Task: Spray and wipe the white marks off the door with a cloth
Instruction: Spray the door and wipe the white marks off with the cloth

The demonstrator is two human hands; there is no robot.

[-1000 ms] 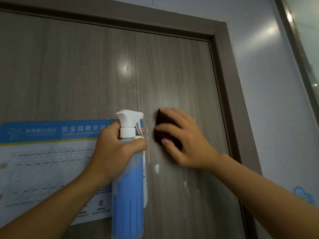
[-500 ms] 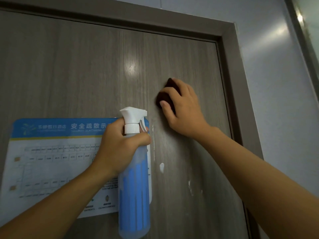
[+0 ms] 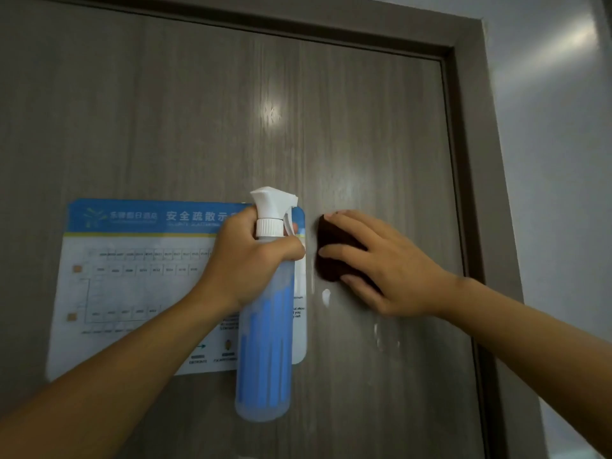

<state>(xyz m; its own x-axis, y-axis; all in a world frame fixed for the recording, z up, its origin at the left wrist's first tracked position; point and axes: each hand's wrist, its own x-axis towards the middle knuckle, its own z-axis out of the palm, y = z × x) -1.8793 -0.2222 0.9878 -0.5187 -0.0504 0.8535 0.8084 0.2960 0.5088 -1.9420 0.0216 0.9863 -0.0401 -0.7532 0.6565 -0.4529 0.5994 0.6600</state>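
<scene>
A grey-brown wood-grain door (image 3: pixel 205 127) fills the view. My left hand (image 3: pixel 245 260) grips the neck of a translucent spray bottle (image 3: pixel 265 352) with blue stripes and a white trigger head, held upright close to the door. My right hand (image 3: pixel 381 263) presses a dark brown cloth (image 3: pixel 331 256) flat against the door with straight fingers spread over it. A white blob (image 3: pixel 326 295) sits just below the cloth. Fainter white smears (image 3: pixel 381 336) lie lower right, under my right wrist.
A blue and white evacuation notice (image 3: pixel 132 279) is stuck to the door at the left, partly behind my left hand and the bottle. The dark door frame (image 3: pixel 470 160) runs down the right, with a pale wall (image 3: pixel 556 193) beyond it.
My right hand has slid the cloth down the door from higher up to beside the bottle's neck. The left hand and bottle have hardly moved.
</scene>
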